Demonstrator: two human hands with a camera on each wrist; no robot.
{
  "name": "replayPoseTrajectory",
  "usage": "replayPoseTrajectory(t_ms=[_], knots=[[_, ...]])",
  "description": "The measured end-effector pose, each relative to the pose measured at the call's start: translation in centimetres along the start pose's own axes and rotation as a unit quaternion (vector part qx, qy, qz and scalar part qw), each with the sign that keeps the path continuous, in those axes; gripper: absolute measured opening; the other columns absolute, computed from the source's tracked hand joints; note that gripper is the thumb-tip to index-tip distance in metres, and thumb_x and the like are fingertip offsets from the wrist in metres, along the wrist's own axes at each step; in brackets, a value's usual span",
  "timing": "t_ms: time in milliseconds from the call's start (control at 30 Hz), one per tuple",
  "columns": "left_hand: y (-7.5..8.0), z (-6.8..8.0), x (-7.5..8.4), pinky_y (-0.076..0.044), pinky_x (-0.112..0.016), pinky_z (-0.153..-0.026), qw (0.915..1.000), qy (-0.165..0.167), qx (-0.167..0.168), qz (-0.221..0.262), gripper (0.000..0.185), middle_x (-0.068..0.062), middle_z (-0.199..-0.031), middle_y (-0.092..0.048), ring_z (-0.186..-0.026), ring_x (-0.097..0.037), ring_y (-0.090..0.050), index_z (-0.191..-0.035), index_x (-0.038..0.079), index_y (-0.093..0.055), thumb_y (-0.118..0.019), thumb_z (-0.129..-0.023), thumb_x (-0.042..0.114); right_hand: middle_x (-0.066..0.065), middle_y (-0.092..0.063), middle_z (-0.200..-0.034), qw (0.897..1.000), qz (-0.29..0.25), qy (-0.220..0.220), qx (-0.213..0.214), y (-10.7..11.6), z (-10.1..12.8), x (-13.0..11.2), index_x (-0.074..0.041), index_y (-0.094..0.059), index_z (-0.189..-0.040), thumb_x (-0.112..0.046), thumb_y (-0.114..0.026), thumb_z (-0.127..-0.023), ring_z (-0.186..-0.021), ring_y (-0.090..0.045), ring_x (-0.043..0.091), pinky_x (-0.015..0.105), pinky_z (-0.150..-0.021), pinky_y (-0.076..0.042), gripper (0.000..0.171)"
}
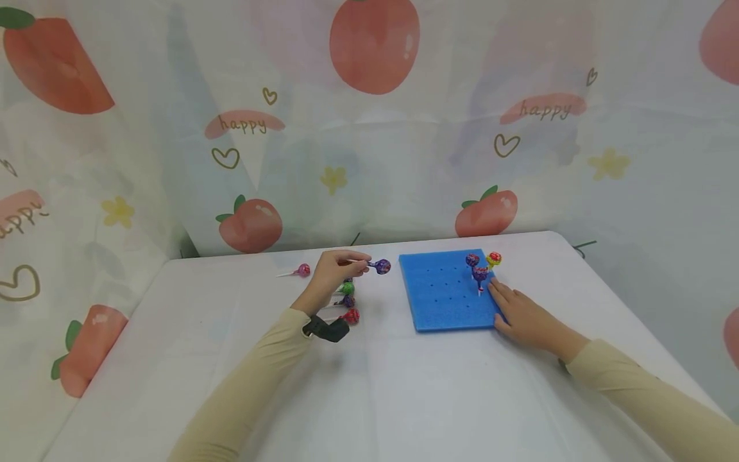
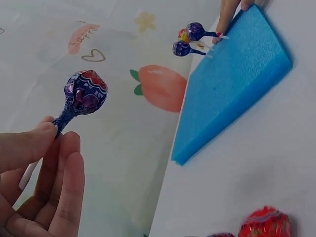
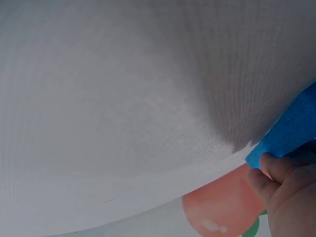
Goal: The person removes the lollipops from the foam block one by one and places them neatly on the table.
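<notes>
Between thumb and fingertips, my left hand (image 1: 331, 273) pinches a purple lollipop (image 1: 382, 266) by the stick near its wrapped head. In the left wrist view its head (image 2: 86, 93) points up, and the white stick end shows below the thumb. To its right lies a blue foam board (image 1: 444, 314) with small holes. Two purple lollipops (image 1: 480, 274) and a yellow-and-red lollipop (image 1: 494, 258) stand along the board's right side. My right hand (image 1: 522, 317) rests at the board's right edge, fingers extended against it; the right wrist view shows its fingertips (image 3: 266, 182) at the blue edge.
Under and beside the left hand, more lollipops lie on the white table (image 1: 369, 398): a green one (image 1: 346, 288), a dark purple one (image 1: 346, 300) and a red one (image 1: 351, 316). A pink lollipop (image 1: 303, 270) lies farther left. A printed curtain (image 1: 381, 154) hangs behind the table.
</notes>
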State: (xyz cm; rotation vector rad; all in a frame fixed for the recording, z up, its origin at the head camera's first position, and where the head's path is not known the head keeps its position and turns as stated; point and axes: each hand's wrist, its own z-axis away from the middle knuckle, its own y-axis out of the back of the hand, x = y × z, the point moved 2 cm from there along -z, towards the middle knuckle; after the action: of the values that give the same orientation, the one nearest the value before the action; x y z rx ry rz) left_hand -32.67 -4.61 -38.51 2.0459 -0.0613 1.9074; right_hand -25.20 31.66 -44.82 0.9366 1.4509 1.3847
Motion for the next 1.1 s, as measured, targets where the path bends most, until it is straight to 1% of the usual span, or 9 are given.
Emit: replayPoseTrajectory(t_ms=[100,167,400,500,633,733,833,933,1100], knots=[[1.5,0.5,-0.6,-0.051,-0.038,-0.094,0.9998,0.013,0.016,0.0,0.022,-0.016,-0.11,-0.067,-0.095,-0.022,-0.067,-0.109,0.002,-0.068,-0.062,-0.091,0.012,0.029,-0.024,-0.15,1.0,0.003,0.001,0.002,0.0,0.0,0.0,0.01,-0.027,-0.142,-0.028,-0.051,-0.092,-0.136,-0.026,0.047,0.059,-0.11,-0.025,0.067],[2.6,0.9,-1.0,-0.051,-0.037,-0.094,0.9995,0.013,0.028,-0.007,0.024,-0.017,-0.11,-0.067,-0.097,-0.025,-0.067,-0.111,0.0,-0.067,-0.062,-0.091,0.012,0.03,-0.024,-0.15,1.0,0.002,0.002,0.003,0.0,0.0,0.0,0.01,-0.027,-0.142,-0.028,-0.051,-0.092,-0.136,-0.026,0.047,0.059,-0.11,-0.025,0.067],[6.5,2.0,-2.3,-0.052,-0.029,-0.091,0.9964,0.021,0.079,-0.02,0.029,-0.02,-0.115,-0.065,-0.101,-0.025,-0.066,-0.115,-0.002,-0.064,-0.061,-0.092,0.015,0.03,-0.022,-0.15,1.0,0.0,-0.001,-0.007,-0.1,-0.1,0.2,0.01,-0.025,-0.143,-0.028,-0.051,-0.092,-0.137,-0.024,0.047,0.06,-0.109,-0.024,0.069],[8.1,2.2,-3.0,-0.052,-0.026,-0.089,0.9948,0.027,0.096,-0.017,0.032,-0.02,-0.115,-0.065,-0.098,-0.021,-0.068,-0.117,-0.003,-0.063,-0.061,-0.091,0.016,0.03,-0.022,-0.15,1.0,0.001,0.0,-0.008,-0.1,-0.1,0.2,0.01,-0.025,-0.143,-0.028,-0.051,-0.092,-0.137,-0.024,0.047,0.06,-0.109,-0.024,0.069],[9.9,2.3,-4.2,-0.053,-0.018,-0.082,0.9927,0.032,0.116,-0.011,0.033,-0.015,-0.109,-0.067,-0.084,-0.006,-0.067,-0.117,-0.006,-0.062,-0.062,-0.091,0.014,0.03,-0.022,-0.15,1.0,0.001,0.002,-0.005,-0.1,-0.1,0.1,0.011,-0.025,-0.142,-0.028,-0.051,-0.092,-0.137,-0.024,0.048,0.06,-0.109,-0.024,0.068],[10.8,2.3,-5.0,-0.053,-0.014,-0.079,0.9904,0.041,0.132,-0.011,0.032,-0.013,-0.109,-0.067,-0.079,0.002,-0.063,-0.117,-0.007,-0.061,-0.061,-0.091,0.012,0.03,-0.022,-0.15,1.0,0.002,0.001,-0.006,0.0,-0.1,0.1,0.011,-0.025,-0.142,-0.028,-0.051,-0.092,-0.137,-0.024,0.047,0.06,-0.109,-0.024,0.069],[11.5,2.3,-5.8,-0.053,-0.015,-0.079,0.9883,0.056,0.142,-0.012,0.032,-0.018,-0.112,-0.064,-0.076,0.004,-0.062,-0.117,-0.008,-0.061,-0.06,-0.092,0.011,0.03,-0.022,-0.151,1.0,0.001,-0.002,-0.009,0.0,-0.1,0.1,0.011,-0.025,-0.143,-0.028,-0.051,-0.092,-0.137,-0.023,0.048,0.06,-0.109,-0.024,0.069],[11.8,2.1,-6.6,-0.052,-0.018,-0.083,0.9867,0.075,0.143,-0.019,0.032,-0.022,-0.118,-0.061,-0.077,0.004,-0.061,-0.119,-0.008,-0.06,-0.059,-0.092,0.012,0.03,-0.022,-0.15,1.0,0.002,-0.002,-0.008,0.0,-0.1,0.1,0.011,-0.025,-0.142,-0.029,-0.051,-0.092,-0.137,-0.024,0.048,0.06,-0.109,-0.024,0.069],[12.1,1.4,-7.9,-0.052,-0.024,-0.088,0.983,0.103,0.148,-0.032,0.032,-0.02,-0.119,-0.062,-0.081,-0.003,-0.063,-0.118,-0.005,-0.062,-0.06,-0.092,0.013,0.03,-0.022,-0.15,1.0,0.003,-0.001,-0.006,-0.2,-0.1,0.1,0.011,-0.026,-0.142,-0.028,-0.051,-0.091,-0.136,-0.025,0.048,0.06,-0.109,-0.025,0.069]])
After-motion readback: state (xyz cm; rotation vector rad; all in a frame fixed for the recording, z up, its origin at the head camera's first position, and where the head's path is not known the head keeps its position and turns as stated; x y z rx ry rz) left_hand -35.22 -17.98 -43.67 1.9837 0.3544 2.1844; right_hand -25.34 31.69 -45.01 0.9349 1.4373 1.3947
